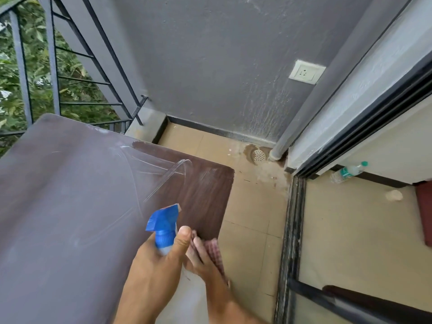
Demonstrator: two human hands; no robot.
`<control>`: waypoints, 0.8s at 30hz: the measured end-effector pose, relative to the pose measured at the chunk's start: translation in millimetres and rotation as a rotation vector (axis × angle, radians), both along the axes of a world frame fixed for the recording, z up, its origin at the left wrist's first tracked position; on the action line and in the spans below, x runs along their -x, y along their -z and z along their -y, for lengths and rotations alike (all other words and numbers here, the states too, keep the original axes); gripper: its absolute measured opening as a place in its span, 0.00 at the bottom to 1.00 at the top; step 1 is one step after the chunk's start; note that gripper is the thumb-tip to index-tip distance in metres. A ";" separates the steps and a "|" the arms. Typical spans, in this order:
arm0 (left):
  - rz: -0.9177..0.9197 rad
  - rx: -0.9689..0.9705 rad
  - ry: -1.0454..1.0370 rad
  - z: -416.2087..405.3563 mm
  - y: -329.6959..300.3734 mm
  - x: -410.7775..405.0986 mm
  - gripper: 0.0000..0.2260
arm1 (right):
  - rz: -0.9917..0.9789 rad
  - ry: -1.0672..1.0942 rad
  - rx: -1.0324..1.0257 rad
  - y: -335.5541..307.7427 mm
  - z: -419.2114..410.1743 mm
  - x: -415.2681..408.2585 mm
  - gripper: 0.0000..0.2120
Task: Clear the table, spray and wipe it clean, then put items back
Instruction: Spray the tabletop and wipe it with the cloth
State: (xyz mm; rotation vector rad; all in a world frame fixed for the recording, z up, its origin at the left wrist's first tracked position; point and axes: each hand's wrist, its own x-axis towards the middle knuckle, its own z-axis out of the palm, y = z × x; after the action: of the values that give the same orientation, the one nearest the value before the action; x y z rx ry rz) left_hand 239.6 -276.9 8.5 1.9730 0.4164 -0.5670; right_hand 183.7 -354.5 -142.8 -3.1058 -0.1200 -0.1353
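The brown wood-grain table (70,206) fills the lower left of the view, its top streaked with wet, pale smears and its far right corner still dark and dry-looking. Beyond it, the grey wall (222,66) and the tan tiled floor (252,218), with a round floor drain (259,155) in the corner. Over the table's near edge, the left hand (159,260) grips the neck of the spray bottle (164,228), thumb up along its side, blue nozzle pointing out over the tabletop. Just beside it, the right hand (205,258) holds a checked cloth (216,251) with fingers fairly straight against it, at the table's right edge. A plastic water bottle (348,172) lies on the floor inside the doorway.
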 end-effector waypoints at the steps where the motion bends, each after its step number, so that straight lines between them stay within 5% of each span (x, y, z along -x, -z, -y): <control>1: -0.011 -0.058 0.036 -2.9 -0.1 -1.6 0.27 | 0.001 0.039 0.001 0.2 -2.1 8.1 0.22; 5: -0.014 -0.120 0.049 -12.3 -9.1 -4.0 0.26 | 0.002 -0.051 -0.217 -3.7 -5.7 -4.4 0.18; 8: -0.020 -0.123 0.047 -20.9 -9.8 -0.6 0.26 | -0.073 -0.074 -0.279 -4.0 9.2 -46.4 0.25; 17: 0.023 -0.099 -0.012 -48.6 -4.9 19.2 0.15 | -0.207 0.135 -0.119 -1.2 48.9 -160.9 0.40; 24: 0.011 -0.061 -0.003 -63.0 -11.2 28.8 0.22 | -0.083 -0.391 -0.262 2.8 2.3 -57.6 0.34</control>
State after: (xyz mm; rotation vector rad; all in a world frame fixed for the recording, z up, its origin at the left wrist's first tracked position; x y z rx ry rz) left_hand 210.8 -213.8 19.7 2.0321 0.4347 -0.5470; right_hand 241.3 -356.8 -145.6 -2.7579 -0.6430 -0.0088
